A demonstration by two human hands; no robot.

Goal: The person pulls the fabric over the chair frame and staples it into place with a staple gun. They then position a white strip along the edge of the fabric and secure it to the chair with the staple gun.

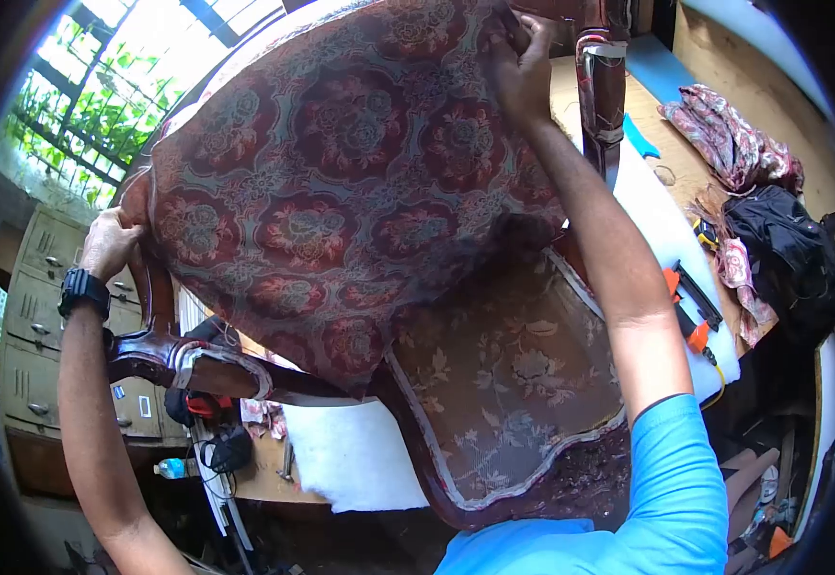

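A red and blue floral upholstery fabric (350, 163) is spread across the upper part of a dark wooden chair frame (216, 374). My left hand (113, 241), with a black watch on its wrist, is closed on the fabric's left edge beside a wooden upright. At the upper right, my right hand (525, 77) has its fingers curled around the fabric's other edge, close to a carved wooden post (601, 91). The fabric's lower corner hangs down over part of a chair panel (513, 393) covered in brown floral cloth with a pale border.
On the right, an orange and black staple gun (695, 307) lies on white padding (657, 225). Beyond it are crumpled fabric (733, 139) and a black bag (786, 240). A hammer (287, 460) and white padding (350, 455) lie below. Metal drawers (39, 355) stand left.
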